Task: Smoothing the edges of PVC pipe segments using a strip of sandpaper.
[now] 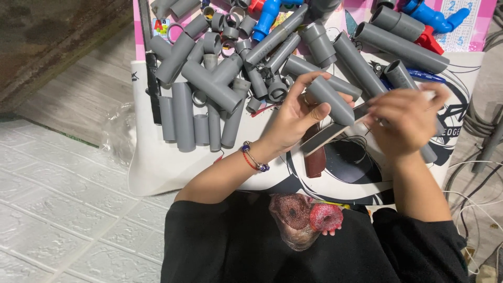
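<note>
Over white mat point(157, 167), pipe piece point(331, 100) slants down-right.

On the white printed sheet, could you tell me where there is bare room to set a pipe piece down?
The white printed sheet is bare along its near-left part, below the row of short grey pipes and left of the left hand. The far half is crowded with the pile of grey pipes and fittings; the right hand covers the right side.

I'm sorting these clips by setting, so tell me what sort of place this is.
Probably a makeshift home work area on the floor, not a proper workshop. Cut grey pipe pieces lie heaped on a printed white mat, spread over pale textured floor tiles, with loose cables trailing alongside.
</note>
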